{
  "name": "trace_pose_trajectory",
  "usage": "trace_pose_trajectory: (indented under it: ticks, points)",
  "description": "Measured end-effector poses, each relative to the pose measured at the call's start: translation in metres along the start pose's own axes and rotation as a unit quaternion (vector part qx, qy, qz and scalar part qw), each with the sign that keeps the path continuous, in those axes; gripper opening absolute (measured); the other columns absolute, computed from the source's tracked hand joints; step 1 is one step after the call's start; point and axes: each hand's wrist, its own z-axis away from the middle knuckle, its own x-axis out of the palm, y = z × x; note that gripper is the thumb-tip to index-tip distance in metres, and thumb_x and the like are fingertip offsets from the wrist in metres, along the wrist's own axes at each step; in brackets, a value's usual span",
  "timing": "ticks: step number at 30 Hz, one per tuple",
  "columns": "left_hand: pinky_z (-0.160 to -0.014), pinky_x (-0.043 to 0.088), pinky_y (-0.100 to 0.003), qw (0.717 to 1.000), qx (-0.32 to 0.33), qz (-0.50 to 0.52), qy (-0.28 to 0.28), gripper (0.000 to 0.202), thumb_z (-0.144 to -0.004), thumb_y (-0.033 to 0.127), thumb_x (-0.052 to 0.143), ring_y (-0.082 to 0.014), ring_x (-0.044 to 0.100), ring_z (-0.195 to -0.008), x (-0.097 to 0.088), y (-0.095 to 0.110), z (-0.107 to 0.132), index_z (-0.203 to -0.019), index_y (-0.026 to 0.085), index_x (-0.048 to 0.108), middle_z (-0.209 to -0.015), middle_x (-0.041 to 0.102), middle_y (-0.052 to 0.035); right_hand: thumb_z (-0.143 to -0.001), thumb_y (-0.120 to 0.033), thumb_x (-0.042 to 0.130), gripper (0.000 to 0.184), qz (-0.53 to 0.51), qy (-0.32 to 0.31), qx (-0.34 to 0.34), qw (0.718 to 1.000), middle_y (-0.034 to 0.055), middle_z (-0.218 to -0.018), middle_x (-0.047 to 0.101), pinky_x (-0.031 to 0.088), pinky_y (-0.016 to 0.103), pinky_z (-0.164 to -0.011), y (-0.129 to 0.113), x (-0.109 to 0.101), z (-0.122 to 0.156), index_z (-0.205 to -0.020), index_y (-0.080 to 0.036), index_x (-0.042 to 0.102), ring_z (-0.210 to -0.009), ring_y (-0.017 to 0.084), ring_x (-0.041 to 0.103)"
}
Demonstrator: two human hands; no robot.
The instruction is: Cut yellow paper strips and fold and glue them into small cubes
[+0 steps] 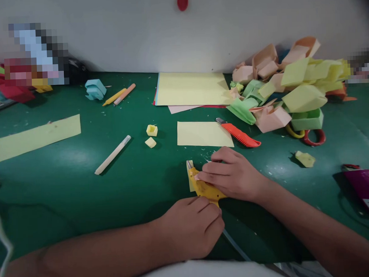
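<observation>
A yellow glue gun (pixel 206 189) lies low over the green table, its metal nozzle pointing away to the left. My right hand (pixel 234 173) is closed over the gun's body from the right. Near its handle, my left hand (pixel 195 227) is curled in a fist against the gun; its fingertips are hidden. Under the nozzle is a small pale-yellow paper strip (pixel 191 184). A translucent bluish rod or cord (pixel 236 245) runs from beneath the left hand toward the table's front edge. Beyond my hands lie a cream paper rectangle (pixel 202 134) and a red-orange utility knife (pixel 241 135) overlapping its corner.
Two tiny yellow paper pieces (pixel 152 130) and a white paper roll (pixel 112 155) lie left of centre. Folded paper boxes (pixel 303 86) are heaped at right, scissors handles (pixel 314 138) below. A paper stack (pixel 191 89) touches the back wall. A purple device (pixel 363 189) sits far right.
</observation>
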Motion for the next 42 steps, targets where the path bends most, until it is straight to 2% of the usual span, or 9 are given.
trace_pose_trajectory:
  ticks: [9,13,18,22,29,36,42]
  points:
    - [-0.065,0.055,-0.027,1.0,0.002,-0.002,-0.006,0.013,-0.095,0.012,0.054,-0.0154,0.059,-0.073,-0.0012,0.0,0.0003,-0.09,0.01,0.066,-0.077,0.064,-0.004,-0.094,-0.012,0.056,0.016,-0.013,-0.007,-0.004,1.0,0.0009,-0.084,0.069,0.045,0.035,-0.078,0.0027,0.0015,-0.004,-0.103,-0.018,0.068,-0.082,0.018,0.05]
    - [-0.066,0.055,-0.027,1.0,0.0,-0.004,-0.015,0.013,-0.095,0.012,0.054,-0.0151,0.06,-0.074,-0.0011,0.0,0.0004,-0.09,0.01,0.065,-0.079,0.064,-0.004,-0.093,-0.007,0.056,0.018,-0.007,-0.02,-0.01,1.0,0.0012,-0.087,0.069,0.044,0.035,-0.08,0.0031,-0.0006,-0.0043,-0.104,-0.017,0.066,-0.081,0.016,0.052]
    - [-0.064,0.055,-0.028,1.0,-0.002,0.01,-0.006,0.012,-0.094,0.011,0.055,-0.0157,0.059,-0.073,-0.0006,-0.0002,-0.001,-0.089,0.009,0.066,-0.078,0.064,-0.0039,-0.093,-0.011,0.059,0.018,0.015,-0.044,0.001,0.999,0.0017,-0.091,0.068,0.044,0.035,-0.081,0.003,-0.0018,-0.0017,-0.107,-0.018,0.066,-0.088,0.019,0.049]
    - [-0.065,0.055,-0.028,1.0,-0.003,0.013,-0.004,0.013,-0.095,0.011,0.054,-0.0156,0.059,-0.073,-0.0015,-0.0001,-0.0015,-0.09,0.009,0.066,-0.078,0.065,-0.0041,-0.094,-0.009,0.056,0.02,0.039,-0.066,-0.004,0.997,0.0018,-0.092,0.066,0.042,0.035,-0.081,0.0032,-0.0004,-0.0001,-0.109,-0.018,0.065,-0.087,0.019,0.048]
    - [-0.067,0.056,-0.028,1.0,-0.006,0.016,-0.014,0.014,-0.096,0.011,0.053,-0.0151,0.06,-0.075,-0.0024,0.0002,-0.0006,-0.092,0.01,0.066,-0.08,0.066,-0.004,-0.093,-0.005,0.053,0.019,-0.014,-0.022,-0.029,0.999,0.0014,-0.088,0.066,0.045,0.032,-0.082,0.0054,0.0011,-0.0026,-0.107,-0.014,0.063,-0.081,0.016,0.048]
    - [-0.067,0.055,-0.027,1.0,-0.007,0.025,-0.018,0.013,-0.095,0.012,0.054,-0.0153,0.06,-0.075,-0.0017,-0.0002,-0.0009,-0.092,0.009,0.066,-0.081,0.065,-0.0042,-0.095,-0.005,0.05,0.021,-0.009,-0.047,-0.031,0.998,0.0012,-0.089,0.068,0.048,0.033,-0.081,0.0051,0.0004,-0.004,-0.107,-0.015,0.064,-0.08,0.014,0.054]
    - [-0.066,0.055,-0.028,1.0,-0.006,0.016,-0.008,0.012,-0.095,0.011,0.054,-0.0158,0.059,-0.075,-0.0013,0.0002,-0.0013,-0.094,0.008,0.066,-0.08,0.065,-0.0047,-0.097,-0.006,0.049,0.02,0.016,-0.074,-0.012,0.997,0.0007,-0.091,0.067,0.047,0.033,-0.081,0.0031,0.0012,-0.0023,-0.109,-0.015,0.063,-0.083,0.014,0.053]
